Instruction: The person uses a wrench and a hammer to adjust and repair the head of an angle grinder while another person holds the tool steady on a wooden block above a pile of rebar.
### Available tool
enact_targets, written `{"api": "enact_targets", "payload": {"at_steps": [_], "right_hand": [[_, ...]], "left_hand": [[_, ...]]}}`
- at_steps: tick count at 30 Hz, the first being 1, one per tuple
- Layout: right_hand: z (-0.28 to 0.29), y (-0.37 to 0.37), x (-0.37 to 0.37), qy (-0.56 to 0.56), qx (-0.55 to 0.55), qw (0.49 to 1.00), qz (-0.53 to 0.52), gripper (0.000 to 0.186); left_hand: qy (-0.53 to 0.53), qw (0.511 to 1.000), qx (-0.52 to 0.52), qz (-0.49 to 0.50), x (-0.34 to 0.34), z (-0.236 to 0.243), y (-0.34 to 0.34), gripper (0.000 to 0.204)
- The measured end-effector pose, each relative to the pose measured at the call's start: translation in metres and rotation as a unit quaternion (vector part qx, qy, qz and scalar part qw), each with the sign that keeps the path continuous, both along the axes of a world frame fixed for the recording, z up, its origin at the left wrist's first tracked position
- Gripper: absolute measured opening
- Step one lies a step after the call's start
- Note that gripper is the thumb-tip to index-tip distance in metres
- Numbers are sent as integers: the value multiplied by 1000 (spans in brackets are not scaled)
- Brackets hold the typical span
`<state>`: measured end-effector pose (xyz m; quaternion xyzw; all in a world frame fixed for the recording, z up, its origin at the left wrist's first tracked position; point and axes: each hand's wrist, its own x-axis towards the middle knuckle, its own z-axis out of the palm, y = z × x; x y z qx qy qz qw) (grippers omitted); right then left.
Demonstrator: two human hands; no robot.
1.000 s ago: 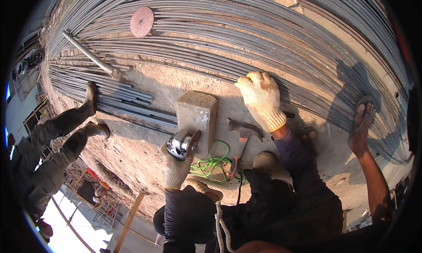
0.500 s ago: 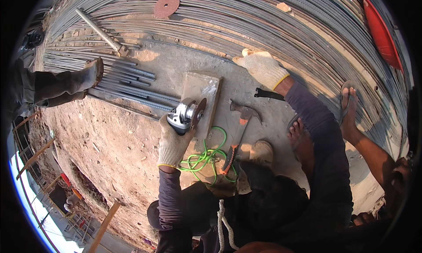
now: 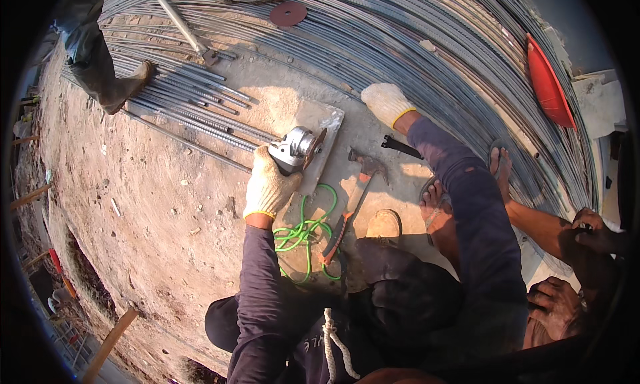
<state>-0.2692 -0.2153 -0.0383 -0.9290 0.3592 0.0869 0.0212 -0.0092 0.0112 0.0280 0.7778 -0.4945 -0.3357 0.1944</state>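
Left hand (image 3: 269, 184) gripped silver metal grinder (image 3: 291, 148) | right hand (image 3: 387, 104), curled, hold unclear, was nearer grey steel rods (image 3: 400, 57) running left-to-right beyond grinder

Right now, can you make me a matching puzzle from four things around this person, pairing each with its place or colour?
Things:
1. Grinder
2. Hammer
3. Cord
4. Round disc

Descriptions:
A. Bright green, in loose loops
B. Lying on the metal bars
C. Held in the gloved left hand
D. Orange-and-black handle

Pairs: 1-C, 2-D, 3-A, 4-B
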Motion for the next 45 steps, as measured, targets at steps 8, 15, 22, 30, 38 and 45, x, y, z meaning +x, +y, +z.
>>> {"api": "enact_targets", "payload": {"at_steps": [8, 15, 22, 30, 38, 45], "right_hand": [[7, -10, 27, 15, 48, 998, -31, 19], [23, -7, 17, 68, 80, 993, -60, 24], [52, 39, -28, -130, 184, 959, -173, 30], [28, 196, -14, -362, 392, 815, -226, 27], [22, 201, -13, -413, 639, 608, -227, 25], [115, 191, 17, -456, 575, 666, -132, 26]], "left_hand": [[3, 999, 41, 12, -1, 4, -4, 82], [-20, 999, 45, 6, -3, 3, -4, 86], [-30, 998, 52, -3, 0, 2, -2, 85], [-10, 999, -22, -25, 7, 8, 9, 105], [-43, 998, 30, 16, 15, 19, 50, 103], [-148, 989, -11, 11, -2, 27, 71, 80]]}}
